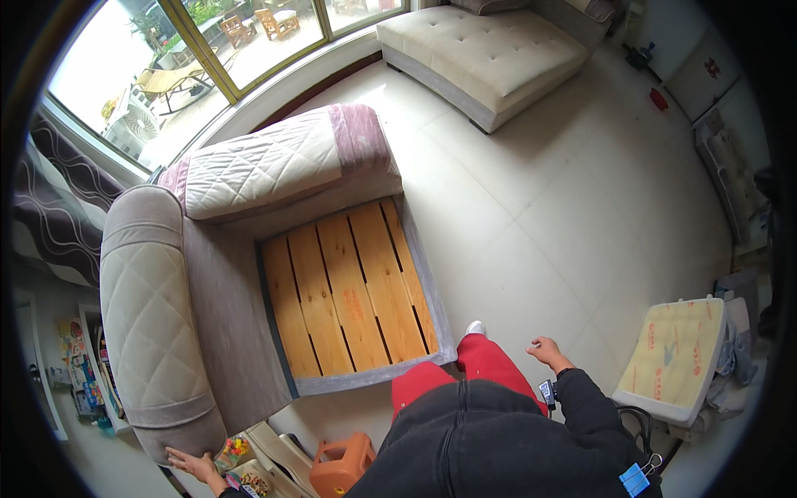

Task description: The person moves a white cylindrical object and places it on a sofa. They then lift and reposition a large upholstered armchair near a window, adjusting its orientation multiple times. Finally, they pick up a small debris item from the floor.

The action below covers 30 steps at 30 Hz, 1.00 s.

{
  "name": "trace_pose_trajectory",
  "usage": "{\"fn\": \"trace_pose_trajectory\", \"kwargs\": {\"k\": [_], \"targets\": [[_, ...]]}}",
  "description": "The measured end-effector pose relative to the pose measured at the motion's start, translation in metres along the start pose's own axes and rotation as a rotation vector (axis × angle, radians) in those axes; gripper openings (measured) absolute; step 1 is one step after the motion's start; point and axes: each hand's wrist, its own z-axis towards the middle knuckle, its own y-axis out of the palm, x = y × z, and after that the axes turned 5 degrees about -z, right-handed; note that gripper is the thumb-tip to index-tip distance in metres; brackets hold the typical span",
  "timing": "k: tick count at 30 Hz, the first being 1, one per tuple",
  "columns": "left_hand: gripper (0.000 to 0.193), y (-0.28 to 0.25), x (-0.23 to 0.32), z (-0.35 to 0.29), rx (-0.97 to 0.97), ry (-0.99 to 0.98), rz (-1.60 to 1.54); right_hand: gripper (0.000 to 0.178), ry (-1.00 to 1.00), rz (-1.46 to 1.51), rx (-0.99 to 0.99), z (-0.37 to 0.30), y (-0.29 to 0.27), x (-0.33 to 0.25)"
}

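Note:
A sofa section (228, 307) stands in front of me with its seat cushion off. Pale wooden slats (344, 290) lie bare within its grey frame. At the lower left, my left hand (193, 465) rests with fingers stretched against the near end of the quilted grey armrest (154, 315). My right hand (548, 353) hangs free over the floor beside my red-trousered leg, its fingers loosely apart and nothing in them. A quilted backrest (266, 166) with a mauve end runs along the frame's far side.
An orange plastic stool (340, 465) stands close by at the lower edge. To the right, a cushion with a yellowish face (672, 349) leans by grey fabric. A beige tufted sofa section (490, 54) is at the back, beside the window (241, 50). Patterned curtains (62, 216) hang left.

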Motion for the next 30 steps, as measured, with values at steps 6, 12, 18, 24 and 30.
{"fn": "trace_pose_trajectory", "kwargs": {"k": [6,12,18,24,30], "targets": [[0.119,0.012,0.003,0.006,0.020,-0.023,0.029,0.046,-0.072,-0.029,-0.039,0.032,-0.017,-0.009],[0.105,0.021,0.005,0.018,-0.003,-0.041,0.180,0.043,-0.146,-0.034,-0.005,0.060,-0.048,-0.037],[0.110,0.002,-0.005,0.004,-0.001,0.121,0.092,0.041,-0.088,-0.068,-0.026,0.052,-0.015,-0.074],[0.100,-0.011,-0.023,-0.006,0.090,0.371,-0.126,0.043,-0.117,-0.056,-0.118,0.007,0.054,-0.126],[0.092,0.003,-0.017,-0.002,-0.089,-0.578,-1.372,0.043,-0.216,-0.113,-0.201,-0.014,0.061,-0.162]]}}
